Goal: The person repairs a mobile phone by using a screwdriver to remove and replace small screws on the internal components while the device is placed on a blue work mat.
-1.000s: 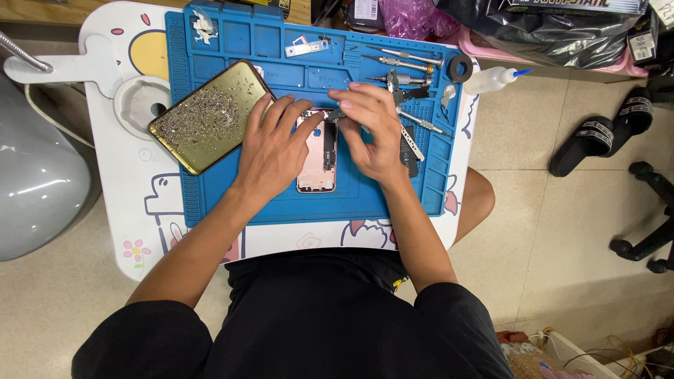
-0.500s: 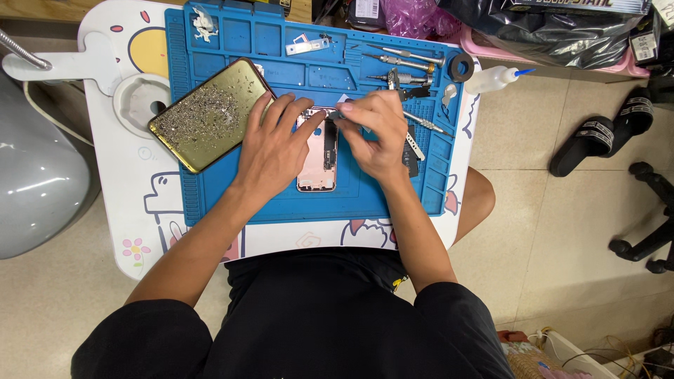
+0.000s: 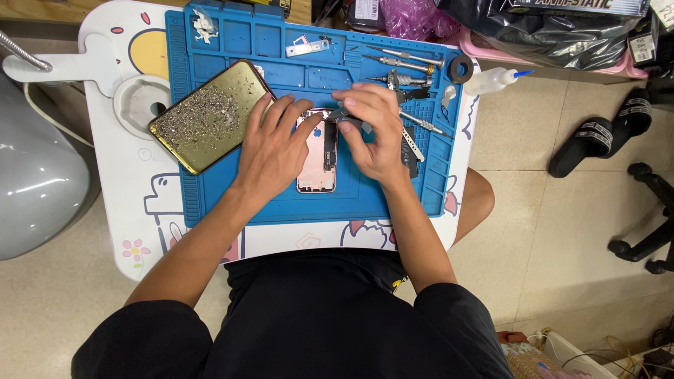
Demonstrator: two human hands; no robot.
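An opened pink phone body [image 3: 317, 163] lies on a blue repair mat [image 3: 210, 196] across a small white lap table [image 3: 119, 210]. My left hand [image 3: 270, 144] rests flat on the phone's left side and holds it down. My right hand [image 3: 372, 126] pinches a small dark tool, probably tweezers [image 3: 342, 112], with its tip at the phone's top edge.
A gold tray [image 3: 207, 116] of tiny screws sits at the mat's left. Screwdrivers [image 3: 404, 63], a tape roll [image 3: 460, 68] and a metal bracket [image 3: 307, 47] lie along the mat's top. A squeeze bottle [image 3: 491, 79], black sandals [image 3: 597, 137] and a chair base [image 3: 649, 238] are to the right.
My right hand has shifted slightly left and up toward the phone's top edge. My left hand stays on the phone.
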